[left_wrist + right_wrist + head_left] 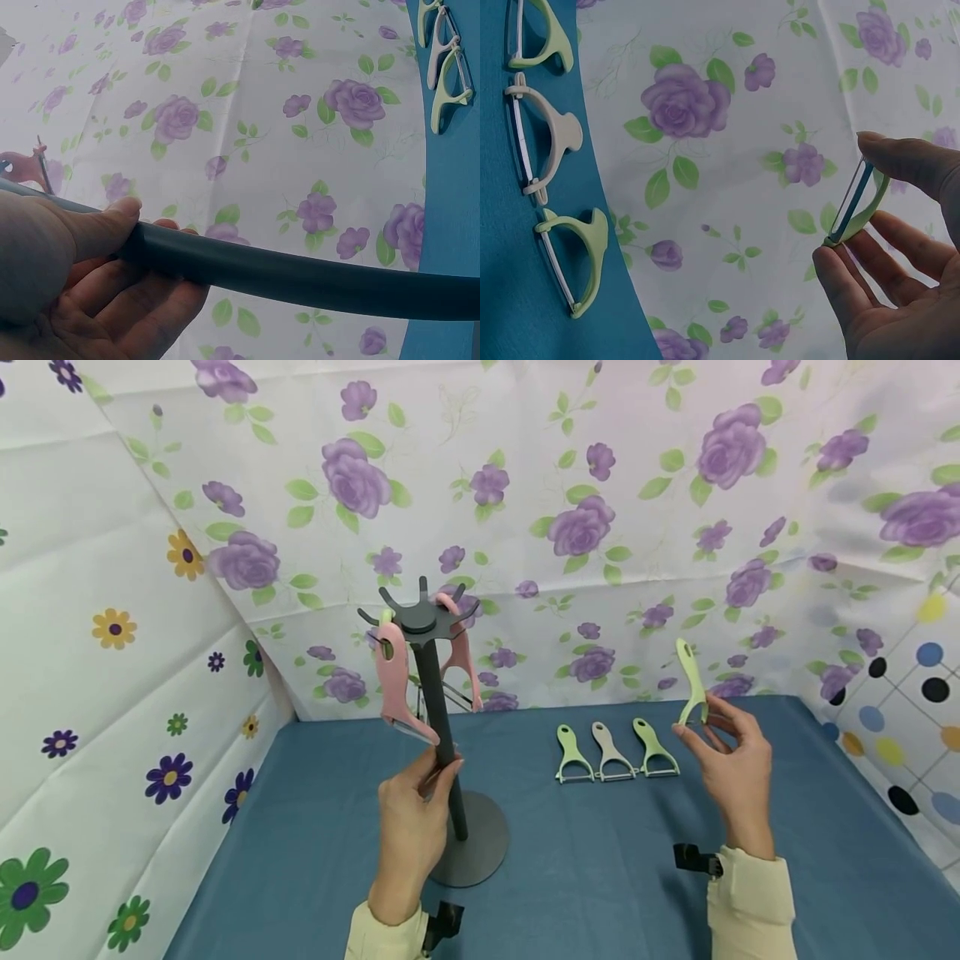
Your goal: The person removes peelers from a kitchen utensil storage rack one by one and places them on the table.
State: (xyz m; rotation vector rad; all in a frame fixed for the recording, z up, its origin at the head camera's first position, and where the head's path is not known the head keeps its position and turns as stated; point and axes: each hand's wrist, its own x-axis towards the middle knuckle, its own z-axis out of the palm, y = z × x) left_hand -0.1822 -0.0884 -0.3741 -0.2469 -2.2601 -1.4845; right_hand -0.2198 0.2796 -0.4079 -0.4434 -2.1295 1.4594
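My left hand (420, 814) grips the black post (435, 697) of an upright utensil stand, its thumb and fingers around the pole below the hanging tools. On the stand's hooks hang two pink peelers, one in front (392, 672) and one behind (460, 652); a bit of green (386, 617) shows behind the front one. At the right, my right hand (731, 768) pinches a green peeler (691, 677) by its blade end, handle upward, raised above the table. Between the hands, a green peeler (570, 752), a whitish peeler (611, 752) and another green peeler (652, 747) lie in a row.
The stand's round black base (480, 852) rests on the blue tablecloth (585, 868). Flower-patterned sheeting (480, 539) rises behind the table, and more patterned sheets stand at the left (90, 693) and right (918, 710).
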